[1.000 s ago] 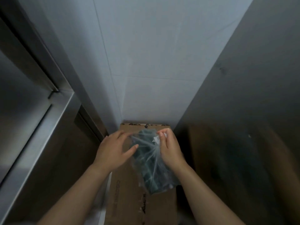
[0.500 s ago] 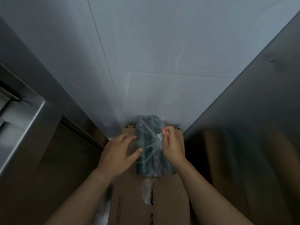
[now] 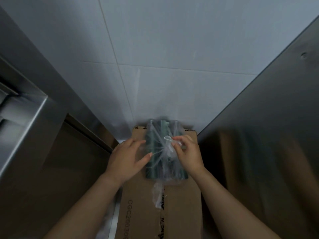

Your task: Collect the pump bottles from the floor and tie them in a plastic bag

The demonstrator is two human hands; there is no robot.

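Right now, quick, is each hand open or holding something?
Left hand: open, straight fingers against the plastic bag.
Right hand: pinching the plastic bag's gathered plastic.

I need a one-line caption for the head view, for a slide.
Right hand pinches the plastic bag of green pump bottles on a cardboard box; left hand touches its side.

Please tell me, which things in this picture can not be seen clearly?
1. Head view: the number of pump bottles; the creased plastic bag blurs them.
2. Head view: whether a knot is finished; the right hand pinches the gathered plastic and covers it.
3. Head view: the full print on the cardboard box; the bottom edge cuts it off.
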